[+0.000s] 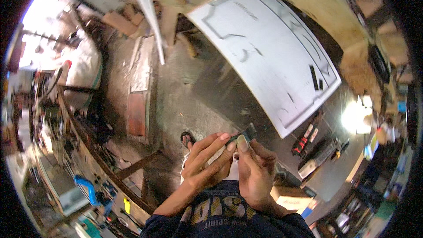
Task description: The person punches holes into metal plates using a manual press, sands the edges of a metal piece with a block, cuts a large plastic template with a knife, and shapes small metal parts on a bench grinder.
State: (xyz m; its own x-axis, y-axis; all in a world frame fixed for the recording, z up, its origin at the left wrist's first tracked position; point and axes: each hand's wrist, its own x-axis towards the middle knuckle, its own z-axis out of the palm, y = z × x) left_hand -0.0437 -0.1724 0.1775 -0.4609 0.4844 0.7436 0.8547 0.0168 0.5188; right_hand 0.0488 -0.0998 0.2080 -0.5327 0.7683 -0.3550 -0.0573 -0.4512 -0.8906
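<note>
In front of my body both hands come together around a small dark flat piece (243,135) with a shiny, paler end; its kind cannot be made out. My left hand (208,161) is closed, thumb and fingertips pinching the piece's near left end. On the other side my right hand (256,167) grips it between thumb and curled fingers. Parts of the piece are hidden behind the fingertips. Beyond the hands lies a large white board (260,61) with dark outlines drawn on it. Two short black strips (314,78) rest near the board's right edge.
Right of me are a red-and-black tool (304,140), a dark long case (321,156), a cardboard box (291,200) and a bright lamp (358,117). A long reddish plank-like piece (138,117) lies on the floor. At lower left, a cluttered bench holds a blue curved handle (86,187).
</note>
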